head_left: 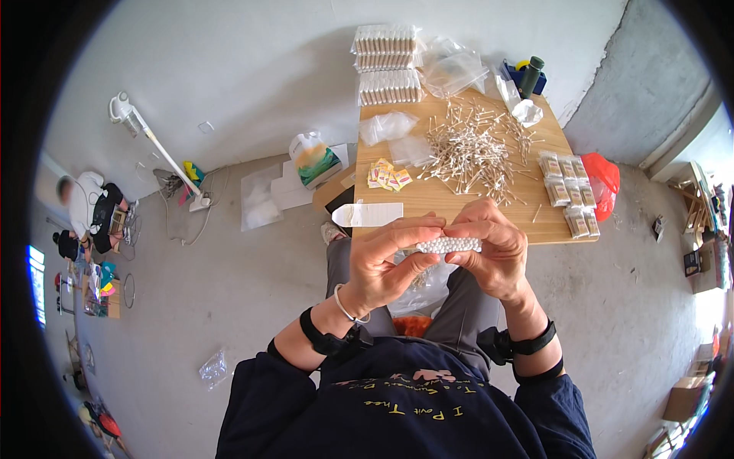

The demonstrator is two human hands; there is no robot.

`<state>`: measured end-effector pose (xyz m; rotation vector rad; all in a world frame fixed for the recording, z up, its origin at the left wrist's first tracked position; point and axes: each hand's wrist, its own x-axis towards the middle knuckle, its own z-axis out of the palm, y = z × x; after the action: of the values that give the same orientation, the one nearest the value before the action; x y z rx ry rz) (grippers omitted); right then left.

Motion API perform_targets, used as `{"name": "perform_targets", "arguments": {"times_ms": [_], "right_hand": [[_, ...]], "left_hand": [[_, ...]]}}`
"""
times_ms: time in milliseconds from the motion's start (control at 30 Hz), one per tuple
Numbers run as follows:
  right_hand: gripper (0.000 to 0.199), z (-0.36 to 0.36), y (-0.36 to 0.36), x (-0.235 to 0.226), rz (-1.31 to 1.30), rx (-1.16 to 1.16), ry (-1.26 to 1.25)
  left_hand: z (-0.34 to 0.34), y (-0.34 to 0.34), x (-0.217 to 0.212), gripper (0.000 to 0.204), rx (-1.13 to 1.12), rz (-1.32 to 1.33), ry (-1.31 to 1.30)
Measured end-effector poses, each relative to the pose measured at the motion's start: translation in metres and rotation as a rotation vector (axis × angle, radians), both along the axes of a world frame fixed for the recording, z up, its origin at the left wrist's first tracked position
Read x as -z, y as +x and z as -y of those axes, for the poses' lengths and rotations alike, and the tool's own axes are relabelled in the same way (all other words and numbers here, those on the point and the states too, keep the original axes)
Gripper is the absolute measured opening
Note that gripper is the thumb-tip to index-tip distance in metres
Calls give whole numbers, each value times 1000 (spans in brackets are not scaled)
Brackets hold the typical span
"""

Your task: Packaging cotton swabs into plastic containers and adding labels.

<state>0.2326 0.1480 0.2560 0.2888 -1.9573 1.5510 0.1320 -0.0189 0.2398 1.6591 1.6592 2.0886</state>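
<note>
From my distant post I'm looking down at a wooden surface (547, 232), its near edge lying just beyond the hands, so supplies are sitting within easy reach. Below it, the dark shirt (413, 417) is showing yellow lettering, upside down to me. A sprawling heap of loose cotton swabs (474, 149) is spreading over the middle, probably central so that either hand can draw from it. Stacked swab packs (388, 55) are standing in neat tiers at the far left corner, apparently to save room. My left grip (386, 260) and right grip (498, 249) are facing each other, fingers over thumbs, both grasping one bundle. Near the right edge, small packs (567, 183) are sitting in tidy rows; any print on them is too small for me to make out. A white strip (370, 215) is lying on the near left. The bundle of cotton swabs (449, 245) is hanging between the two hands, just off the near edge; its round white tips are facing me, and pinching both ends is presumably holding it square. Smallest, yellow-and-white cards (388, 176) are bearing print I'm failing to resolve.
</note>
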Motion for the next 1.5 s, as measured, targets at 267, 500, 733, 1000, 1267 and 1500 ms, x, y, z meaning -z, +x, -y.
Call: {"name": "perform_targets", "arguments": {"times_ms": [267, 500, 733, 1000, 1267, 1500], "right_hand": [[33, -4, -4, -3, -148, 101, 259], [38, -1, -6, 10, -191, 81, 545], [50, -28, -16, 34, 187, 147, 106], [27, -35, -59, 72, 392, 27, 9], [20, -41, -86, 128, 445, 123, 64], [12, -56, -104, 183, 372, 210, 113]], "left_hand": [[1, 3, 28, 68, -92, 630, -167], [-6, -21, 14, 39, 274, 1119, -165], [-14, -27, 25, 22, -1, 681, -142], [-32, -38, 72, 27, -58, 604, -180], [-49, -65, 127, 15, -206, 485, -359], [-71, -76, 170, 15, -321, 338, -409]]}}
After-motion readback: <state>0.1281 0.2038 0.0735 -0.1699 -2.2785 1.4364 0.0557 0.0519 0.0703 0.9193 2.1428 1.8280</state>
